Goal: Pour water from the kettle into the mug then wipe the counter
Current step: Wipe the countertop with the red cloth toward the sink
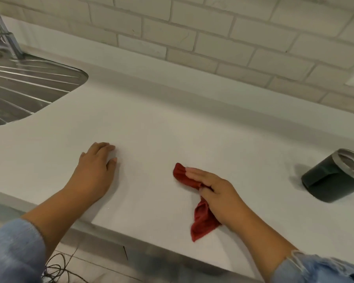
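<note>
Left hand: palm down, fingers loosely straight, resting on the counter.
Right hand: fingers flat, pressing the red cloth down.
Mug: far right on the counter, well apart.

Ribbed steel sink drainboard at the far left, chrome tap rising behind it, pale brick-pattern wall tiles along the back, thin dark cable coiled on the tiled floor below

The right edge is cutting off the mug, and the right hand is hiding the red cloth's middle
</note>
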`<act>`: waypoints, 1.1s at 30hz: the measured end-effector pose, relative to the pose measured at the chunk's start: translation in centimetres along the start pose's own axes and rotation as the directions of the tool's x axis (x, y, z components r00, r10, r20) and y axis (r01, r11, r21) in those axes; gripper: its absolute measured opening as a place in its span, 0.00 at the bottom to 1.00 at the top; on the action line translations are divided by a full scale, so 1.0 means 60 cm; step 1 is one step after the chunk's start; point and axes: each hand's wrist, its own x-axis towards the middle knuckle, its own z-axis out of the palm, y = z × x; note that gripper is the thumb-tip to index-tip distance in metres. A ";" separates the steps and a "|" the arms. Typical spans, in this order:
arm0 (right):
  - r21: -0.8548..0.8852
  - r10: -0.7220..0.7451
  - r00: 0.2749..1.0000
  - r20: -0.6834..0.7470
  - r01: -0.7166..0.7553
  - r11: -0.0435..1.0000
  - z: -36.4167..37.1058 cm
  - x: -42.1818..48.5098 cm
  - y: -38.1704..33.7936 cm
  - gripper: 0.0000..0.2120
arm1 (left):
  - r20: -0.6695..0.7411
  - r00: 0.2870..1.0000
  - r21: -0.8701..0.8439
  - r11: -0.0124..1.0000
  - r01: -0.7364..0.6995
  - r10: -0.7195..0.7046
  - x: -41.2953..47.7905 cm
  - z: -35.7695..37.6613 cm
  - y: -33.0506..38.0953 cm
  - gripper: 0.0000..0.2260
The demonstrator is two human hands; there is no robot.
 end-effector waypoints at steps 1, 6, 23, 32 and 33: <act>0.067 0.026 0.999 -0.044 -0.023 0.997 -0.014 -0.002 -0.006 0.27 | 0.012 1.000 0.009 1.000 -0.012 0.012 -0.003 -0.003 0.002 0.18; 0.311 0.247 0.887 -0.390 -0.125 0.942 -0.146 -0.057 0.010 0.24 | 0.054 0.996 -0.037 0.997 -0.070 0.072 -0.034 -0.008 0.034 0.17; -0.565 0.324 0.779 -0.536 -0.617 0.548 -0.255 -0.266 0.207 0.34 | 0.106 0.988 0.042 0.992 -0.121 0.116 -0.148 0.063 0.137 0.19; -0.611 0.004 0.973 -0.230 -0.147 0.778 -0.012 -0.125 0.078 0.28 | 0.032 0.991 -0.035 0.991 -0.132 0.133 -0.170 0.068 0.159 0.18; -0.559 -0.014 0.983 -0.184 -0.093 0.824 0.007 -0.107 0.062 0.27 | 0.024 0.989 -0.040 0.989 -0.145 0.146 -0.170 0.069 0.165 0.18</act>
